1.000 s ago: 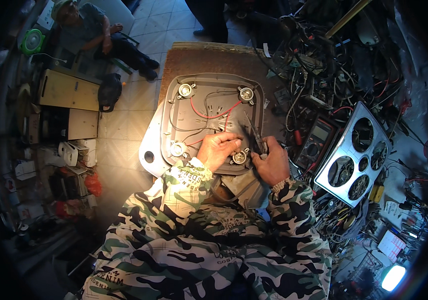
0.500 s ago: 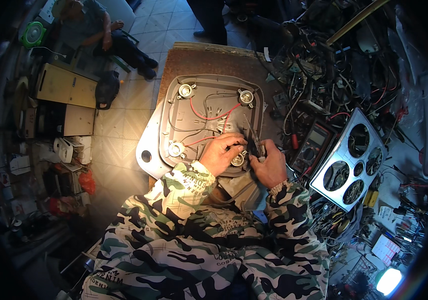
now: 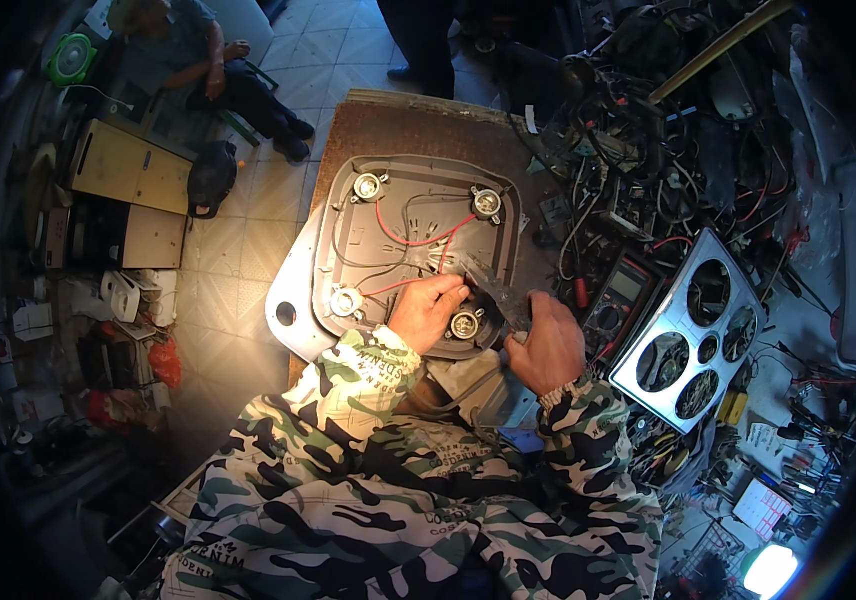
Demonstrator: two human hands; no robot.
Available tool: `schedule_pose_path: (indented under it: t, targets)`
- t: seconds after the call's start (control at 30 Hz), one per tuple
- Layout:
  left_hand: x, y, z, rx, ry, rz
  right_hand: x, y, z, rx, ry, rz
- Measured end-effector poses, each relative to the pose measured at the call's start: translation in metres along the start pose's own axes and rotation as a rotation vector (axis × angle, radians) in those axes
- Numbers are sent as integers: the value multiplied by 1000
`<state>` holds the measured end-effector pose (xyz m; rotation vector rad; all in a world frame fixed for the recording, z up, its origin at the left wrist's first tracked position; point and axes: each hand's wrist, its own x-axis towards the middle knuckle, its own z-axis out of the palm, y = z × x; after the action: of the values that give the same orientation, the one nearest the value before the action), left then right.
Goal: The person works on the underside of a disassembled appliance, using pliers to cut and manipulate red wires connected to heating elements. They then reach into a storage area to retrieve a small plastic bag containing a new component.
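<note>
A grey-brown plastic housing (image 3: 355, 236), square with rounded corners, lies open side up on the brown board. Round metal fittings sit in its corners, with red and dark wires (image 3: 418, 243) running between them. My left hand (image 3: 426, 314) rests over the near right part, thumb and fingers pinched beside the lower right fitting (image 3: 465, 324); what they hold is hidden. My right hand (image 3: 550, 346), at the housing's right edge, is closed round a slim grey tool (image 3: 496, 290). The tool points up and left over the housing and is blurred, so its kind is unclear.
A silver panel with round holes (image 3: 660, 362) leans at the right, beside a multimeter (image 3: 623, 282). Tangled cables and parts (image 3: 613, 150) pile up at the far right. At the far left a person (image 3: 188, 70) sits; another person's dark-clad legs (image 3: 423, 40) stand beyond the board.
My right hand has turned, and the tool's tip has swung lower and to the left. My left hand has shifted slightly left, uncovering more of the lower right fitting.
</note>
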<state>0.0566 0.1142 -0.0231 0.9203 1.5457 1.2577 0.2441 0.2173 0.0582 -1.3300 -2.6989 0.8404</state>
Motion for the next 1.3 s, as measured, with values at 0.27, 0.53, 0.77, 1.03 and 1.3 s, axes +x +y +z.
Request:
schedule_pose_path:
  t: [0.27,0.53,0.77,1.03,1.3]
  targets:
    - [-7,8,2,92,35,101,3,-10,-6,-245,58,-120]
    - [-10,3,6,-42,49,73,1,-19,-8,-254,-42,-79]
    - [-10,-6,6,-104,50,20,-1,-19,-7,-235,-34,-83]
    - [-10,-16,5,-170,29,3,-3,-14,-5,-240,-39,-102]
    - [-9,-15,4,-75,46,68,-5,-8,0,-237,-24,-120]
